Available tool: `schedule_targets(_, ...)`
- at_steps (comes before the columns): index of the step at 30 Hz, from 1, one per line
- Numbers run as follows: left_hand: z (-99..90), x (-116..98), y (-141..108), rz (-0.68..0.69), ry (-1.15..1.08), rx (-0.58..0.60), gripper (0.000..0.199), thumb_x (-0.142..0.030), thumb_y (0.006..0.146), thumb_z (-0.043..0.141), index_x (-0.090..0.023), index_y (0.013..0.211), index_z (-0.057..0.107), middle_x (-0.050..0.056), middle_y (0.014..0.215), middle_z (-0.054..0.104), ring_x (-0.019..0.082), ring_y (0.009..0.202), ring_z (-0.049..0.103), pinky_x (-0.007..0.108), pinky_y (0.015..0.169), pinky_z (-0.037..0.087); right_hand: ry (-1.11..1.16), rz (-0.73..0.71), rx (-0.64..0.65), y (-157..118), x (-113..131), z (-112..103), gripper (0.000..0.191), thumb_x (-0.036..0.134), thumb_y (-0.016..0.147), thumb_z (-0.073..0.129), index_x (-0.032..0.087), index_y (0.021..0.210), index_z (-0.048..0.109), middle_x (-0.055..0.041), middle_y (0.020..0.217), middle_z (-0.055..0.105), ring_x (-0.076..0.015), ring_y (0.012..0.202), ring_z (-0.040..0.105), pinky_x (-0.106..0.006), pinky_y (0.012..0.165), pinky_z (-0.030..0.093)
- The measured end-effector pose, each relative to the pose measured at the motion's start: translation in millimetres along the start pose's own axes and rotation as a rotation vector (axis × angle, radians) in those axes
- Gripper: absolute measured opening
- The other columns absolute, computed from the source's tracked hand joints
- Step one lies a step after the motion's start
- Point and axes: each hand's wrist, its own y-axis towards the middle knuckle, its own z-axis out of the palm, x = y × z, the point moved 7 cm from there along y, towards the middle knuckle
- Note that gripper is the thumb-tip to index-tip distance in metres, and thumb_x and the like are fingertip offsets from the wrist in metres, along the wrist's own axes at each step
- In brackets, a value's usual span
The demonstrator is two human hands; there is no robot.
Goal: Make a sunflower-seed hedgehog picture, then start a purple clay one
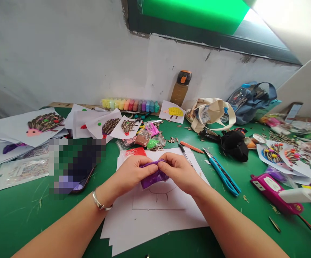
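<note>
A small plastic packet of purple clay (153, 179) is pinched at its upper edge between both hands. My left hand (132, 170) grips its left side, thumb on top, and my right hand (178, 172) grips the right side with the thumbs nearly meeting. Under the packet lies a stack of white paper (150, 225) with a pencil outline, partly covered by the hands. Just beyond the left hand is a red packet (136, 152). A black pen (183, 150) lies on the paper past the right hand.
Right of the paper lie blue tweezers (220, 170) and an orange stick (191, 147). A magenta glue gun or similar device (272, 191) sits further right. Seed-covered hedgehog pictures (45, 125) are stacked at left. Clay packets (130, 104) and a bottle (181, 89) line the wall.
</note>
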Motion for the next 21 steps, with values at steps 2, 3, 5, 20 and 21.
schedule_targets(2, -1.6, -1, -1, -0.004, 0.005, -0.029, 0.034, -0.047, 0.079, 0.065, -0.014, 0.072, 0.07, 0.001, 0.067, 0.061, 0.013, 0.063, 0.048, 0.023, 0.056, 0.036, 0.044, 0.002, -0.024, 0, 0, -1, 0.015, 0.029, 0.08, 0.061, 0.017, 0.072, 0.057, 0.0044, 0.063, 0.05, -0.0082, 0.056, 0.044, -0.022, 0.051, 0.035)
schedule_targets(3, -1.8, -1, -1, -0.008, 0.002, -0.029, 0.034, -0.047, 0.079, 0.064, -0.014, 0.073, 0.071, 0.001, 0.068, 0.062, 0.013, 0.064, 0.05, 0.024, 0.057, 0.037, 0.083, 0.015, -0.021, 1, 0, -1, 0.016, 0.031, 0.079, 0.062, 0.017, 0.072, 0.057, 0.0044, 0.062, 0.051, -0.0081, 0.055, 0.046, -0.022, 0.051, 0.036)
schedule_targets(5, -3.3, -1, -2, -0.016, -0.003, -0.032, 0.034, -0.047, 0.079, 0.063, -0.014, 0.076, 0.072, 0.002, 0.071, 0.064, 0.014, 0.066, 0.052, 0.025, 0.059, 0.039, 0.188, 0.063, 0.021, 0, -2, 1, 0.02, 0.035, 0.078, 0.066, 0.017, 0.074, 0.06, 0.0034, 0.063, 0.055, -0.0089, 0.055, 0.051, -0.023, 0.052, 0.042)
schedule_targets(20, -10.8, -3, -2, -0.006, 0.054, -0.105, 0.034, -0.048, 0.078, 0.064, -0.015, 0.074, 0.07, 0.0, 0.068, 0.061, 0.014, 0.064, 0.049, 0.025, 0.058, 0.036, 0.227, 0.111, 0.009, 4, -9, -1, 0.018, 0.031, 0.075, 0.064, 0.017, 0.067, 0.058, 0.0027, 0.057, 0.057, -0.0103, 0.051, 0.054, -0.024, 0.051, 0.046)
schedule_targets(21, -11.9, -3, -2, -0.005, 0.054, -0.113, 0.034, -0.048, 0.078, 0.064, -0.015, 0.074, 0.07, 0.0, 0.068, 0.06, 0.014, 0.064, 0.048, 0.025, 0.057, 0.036, 0.235, 0.119, 0.025, 4, -9, 0, 0.02, 0.034, 0.076, 0.065, 0.016, 0.07, 0.06, 0.0018, 0.061, 0.059, -0.0111, 0.054, 0.057, -0.026, 0.054, 0.048)
